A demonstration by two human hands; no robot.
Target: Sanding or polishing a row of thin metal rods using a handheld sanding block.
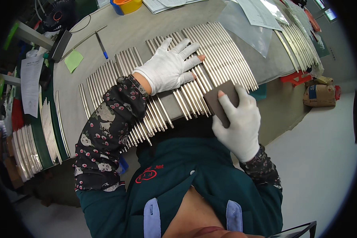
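Observation:
Thin shiny metal rods (225,51) lie side by side in groups across the table, their near ends reaching its front edge. My left hand (166,70), in a white glove with some fingertips bare, lies spread and flat over the middle rods. At the right, my gloved right hand (242,125) grips a dark brown-grey sanding sponge (219,102), with the thumb and fingers around it. The sponge is tilted over the near ends of the rods. My left palm hides part of the rods beneath it.
A blue pen (102,46), a green sticky note (73,60) and a single long rod (83,43) lie at the far left. More rods (299,47) and a clear plastic bag (242,27) are at the far right. A paper sack (320,96) stands beyond a red stool (295,78).

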